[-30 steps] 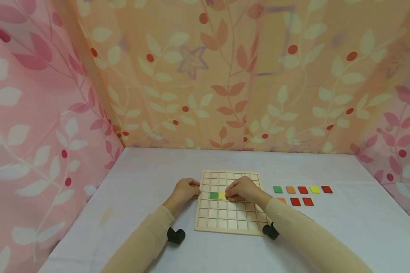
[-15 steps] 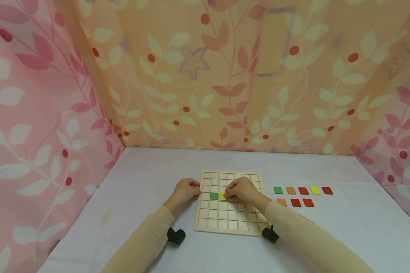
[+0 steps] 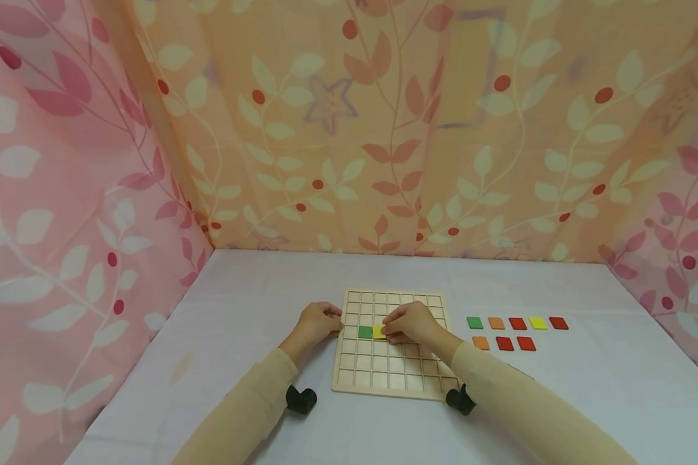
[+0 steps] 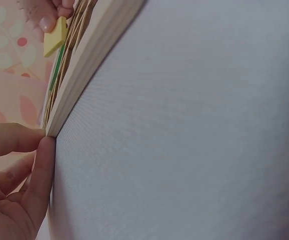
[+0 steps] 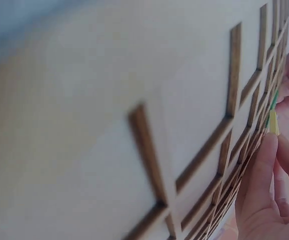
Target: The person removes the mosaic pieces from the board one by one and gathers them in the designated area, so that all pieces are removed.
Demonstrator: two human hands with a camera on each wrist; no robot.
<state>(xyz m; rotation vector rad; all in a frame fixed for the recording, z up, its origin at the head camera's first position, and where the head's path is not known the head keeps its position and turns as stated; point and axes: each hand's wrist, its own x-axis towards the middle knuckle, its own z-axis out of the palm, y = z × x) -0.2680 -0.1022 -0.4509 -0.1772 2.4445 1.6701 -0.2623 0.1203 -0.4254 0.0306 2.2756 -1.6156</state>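
A square wooden grid board (image 3: 391,391) lies on the table. At its left edge my left hand (image 3: 317,324) pinches the rim between fingertips, as the left wrist view shows. A green tile (image 3: 365,332) sits in the board's grid, a little in from that edge. Just right of it, my right hand (image 3: 414,323) pinches a yellow tile (image 3: 379,332) between thumb and finger. In the left wrist view this yellow tile (image 4: 55,37) stands tilted and raised above the grid. The right wrist view shows its thin edge (image 5: 273,121) at my fingertips.
Right of the board lie two rows of loose tiles, among them a green tile (image 3: 474,323), a yellow tile (image 3: 538,323), an orange tile (image 3: 496,323) and several red ones. Black wrist mounts (image 3: 300,400) hang under both sleeves. A floral curtain (image 3: 407,129) borders the white table (image 3: 256,278).
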